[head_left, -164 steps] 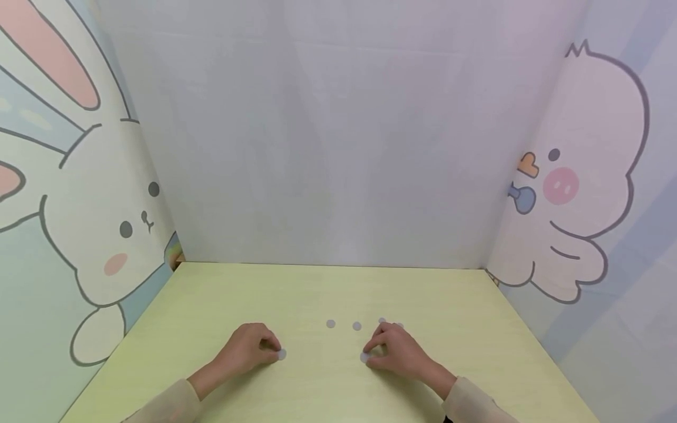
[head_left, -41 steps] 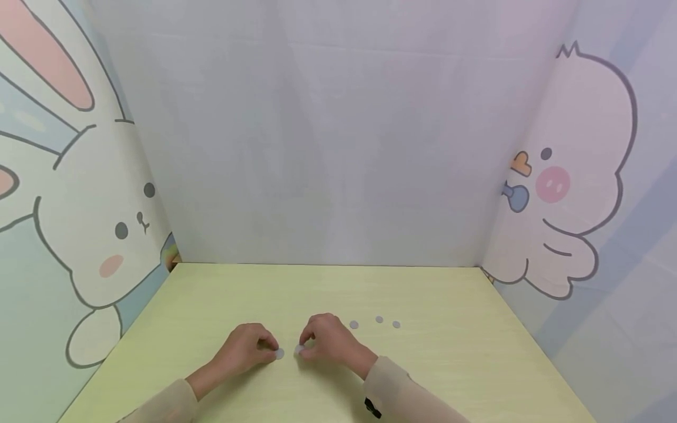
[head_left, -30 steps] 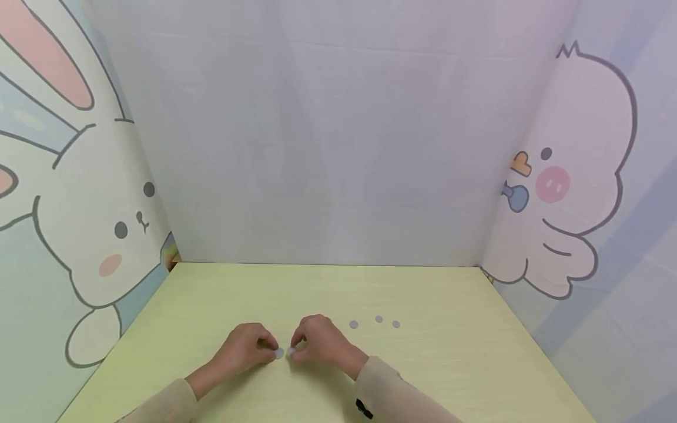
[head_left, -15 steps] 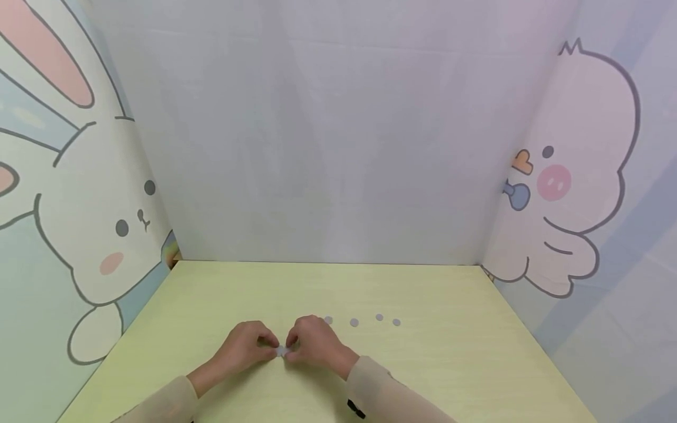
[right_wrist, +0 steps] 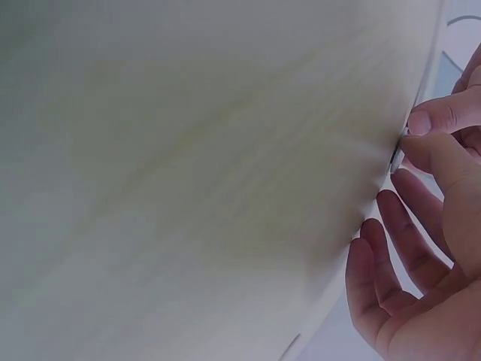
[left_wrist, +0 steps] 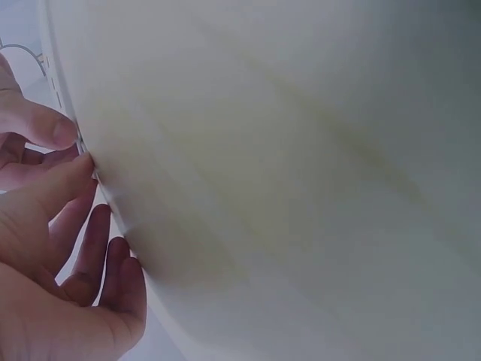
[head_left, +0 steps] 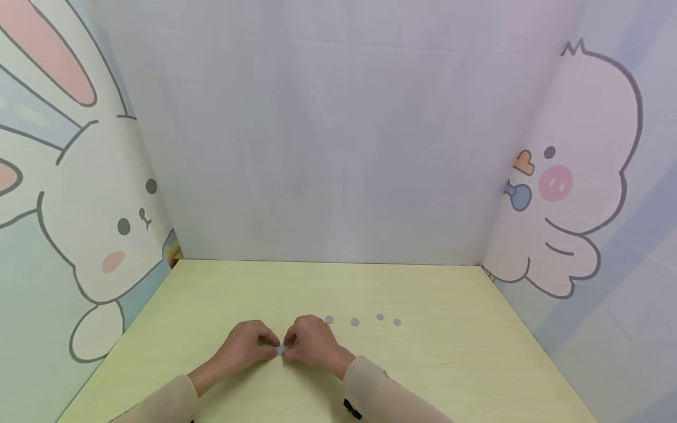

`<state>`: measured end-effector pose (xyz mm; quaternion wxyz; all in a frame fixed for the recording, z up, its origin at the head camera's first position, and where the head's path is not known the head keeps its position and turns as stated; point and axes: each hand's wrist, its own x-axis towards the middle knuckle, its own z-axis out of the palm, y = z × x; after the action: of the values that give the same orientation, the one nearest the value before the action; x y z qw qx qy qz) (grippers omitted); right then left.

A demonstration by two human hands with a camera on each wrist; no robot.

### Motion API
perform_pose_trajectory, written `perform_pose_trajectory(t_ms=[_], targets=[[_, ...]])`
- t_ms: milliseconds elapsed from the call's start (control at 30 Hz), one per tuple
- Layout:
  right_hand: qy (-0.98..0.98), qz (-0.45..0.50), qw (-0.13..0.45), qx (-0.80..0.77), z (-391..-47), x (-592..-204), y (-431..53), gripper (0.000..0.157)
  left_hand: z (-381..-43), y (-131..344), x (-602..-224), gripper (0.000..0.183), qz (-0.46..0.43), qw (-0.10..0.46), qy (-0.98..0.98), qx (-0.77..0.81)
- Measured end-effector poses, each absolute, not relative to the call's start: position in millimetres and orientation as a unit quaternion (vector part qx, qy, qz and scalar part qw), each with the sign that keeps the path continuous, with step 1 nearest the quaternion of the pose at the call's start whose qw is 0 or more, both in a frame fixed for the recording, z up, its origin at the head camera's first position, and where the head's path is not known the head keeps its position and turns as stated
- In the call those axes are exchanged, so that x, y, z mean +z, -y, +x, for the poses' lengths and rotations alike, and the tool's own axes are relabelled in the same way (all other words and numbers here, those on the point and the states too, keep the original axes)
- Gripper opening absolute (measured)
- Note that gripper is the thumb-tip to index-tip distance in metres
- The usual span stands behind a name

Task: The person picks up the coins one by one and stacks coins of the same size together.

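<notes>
Near the front middle of the table, my two hands meet fingertip to fingertip. My left hand (head_left: 245, 346) pinches the edge of a small, round, silver-grey coin (head_left: 280, 350) between thumb and index finger. From the other side my right hand (head_left: 313, 343) pinches a second coin, now mostly hidden by the fingers and overlapping the first in the head view. The right wrist view shows a thin coin edge (right_wrist: 396, 156) by the right fingertips, low at the tabletop. In the left wrist view, thumb and fingers of the left hand (left_wrist: 68, 248) reach down to the table surface.
Behind the right hand several like coins lie flat in a loose row, from the leftmost coin (head_left: 329, 320) to the rightmost coin (head_left: 397, 322). The pale yellow table (head_left: 449, 358) ends at a white curtain (head_left: 328, 147), with cartoon-printed cloth on both sides.
My right hand has moved left with its coin, from below the row to the coin at my left hand, closing the gap. My left hand has stayed nearly still.
</notes>
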<state>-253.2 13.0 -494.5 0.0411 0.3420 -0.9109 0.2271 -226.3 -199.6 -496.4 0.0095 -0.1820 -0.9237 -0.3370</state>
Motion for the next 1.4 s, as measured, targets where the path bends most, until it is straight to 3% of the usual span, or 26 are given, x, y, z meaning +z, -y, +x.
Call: perform_pose_trajectory(t_ms=[867,1400], targets=[[0.904,0.298,-0.007,0.306,-254.3,-497.4,-14.3,0.014,-226.4,199.9,-492.5,0.013,-0.177,-0.003,0.919,-0.353],[0.901,0.248,-0.034,0.355,-248.5,-497.5,-13.4,0.01,-227.5,201.3,-495.1,0.013,-0.164,-0.008,0.924,-0.346]])
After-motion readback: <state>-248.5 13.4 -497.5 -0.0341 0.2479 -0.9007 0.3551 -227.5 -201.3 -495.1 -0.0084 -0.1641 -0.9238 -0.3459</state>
